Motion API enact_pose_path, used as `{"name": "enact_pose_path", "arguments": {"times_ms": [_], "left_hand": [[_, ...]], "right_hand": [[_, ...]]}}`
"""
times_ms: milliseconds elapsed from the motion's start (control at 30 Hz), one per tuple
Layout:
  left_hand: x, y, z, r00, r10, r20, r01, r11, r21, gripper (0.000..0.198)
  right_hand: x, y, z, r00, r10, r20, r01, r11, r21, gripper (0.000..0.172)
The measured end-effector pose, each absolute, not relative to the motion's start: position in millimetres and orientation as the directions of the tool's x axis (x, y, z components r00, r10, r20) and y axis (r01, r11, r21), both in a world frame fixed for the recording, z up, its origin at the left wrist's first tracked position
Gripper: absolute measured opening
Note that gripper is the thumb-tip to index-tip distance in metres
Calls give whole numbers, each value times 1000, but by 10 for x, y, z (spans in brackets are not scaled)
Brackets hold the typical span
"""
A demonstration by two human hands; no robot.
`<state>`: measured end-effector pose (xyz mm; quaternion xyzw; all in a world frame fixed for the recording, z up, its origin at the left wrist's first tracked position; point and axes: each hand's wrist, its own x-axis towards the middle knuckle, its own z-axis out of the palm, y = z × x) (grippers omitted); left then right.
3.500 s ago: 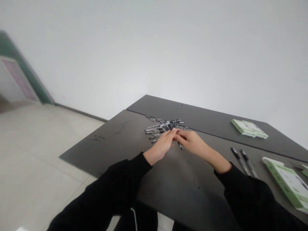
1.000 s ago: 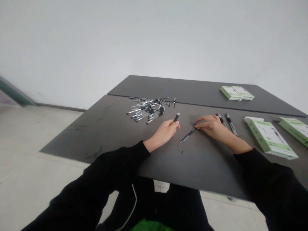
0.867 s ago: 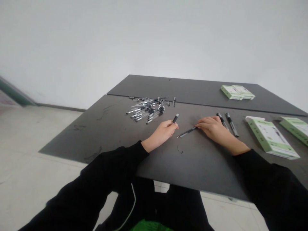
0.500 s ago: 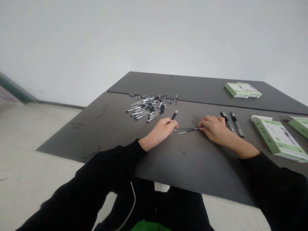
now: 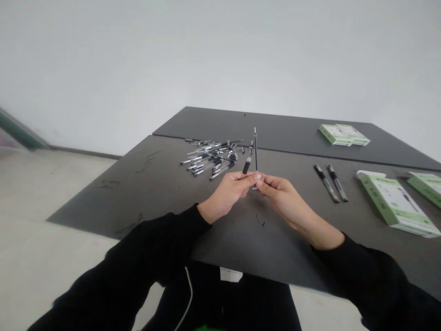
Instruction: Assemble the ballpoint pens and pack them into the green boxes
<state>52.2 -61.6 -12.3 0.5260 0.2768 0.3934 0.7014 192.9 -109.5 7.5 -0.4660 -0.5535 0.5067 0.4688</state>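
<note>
My left hand (image 5: 231,192) pinches a short black pen cap (image 5: 246,165) between thumb and fingers, its end pointing up. My right hand (image 5: 280,197) is closed on a thin pen (image 5: 255,149) and holds it upright, the tip pointing up just right of the cap. The fingertips of both hands meet above the dark table (image 5: 172,188). Behind them lies a loose pile of pens (image 5: 212,156).
Two capped pens (image 5: 330,183) lie side by side to the right. Green-and-white boxes sit at the right edge (image 5: 394,202), at the far right (image 5: 425,186) and on the rear table (image 5: 343,134). A seam divides the two tables. Pale floor lies to the left.
My right hand lifted the pen off the table, swung it from lying flat to upright and brought it left to meet my left hand. The left hand kept the cap.
</note>
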Motion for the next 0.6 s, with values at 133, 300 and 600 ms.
{"name": "enact_pose_path", "arguments": {"times_ms": [133, 300, 600], "left_hand": [[489, -603, -104, 499, 867, 2, -256, 146, 956, 32], [501, -660, -82, 622, 781, -56, -103, 152, 983, 31], [511, -724, -132, 768, 637, 67, -54, -40, 998, 42]], "right_hand": [[2038, -1034, 68, -23, 997, 69, 139, 72, -988, 35], [2307, -1032, 115, -24, 992, 126, 100, 128, -987, 43], [2392, -1059, 132, 169, 888, 428, 221, 389, -894, 30]]}}
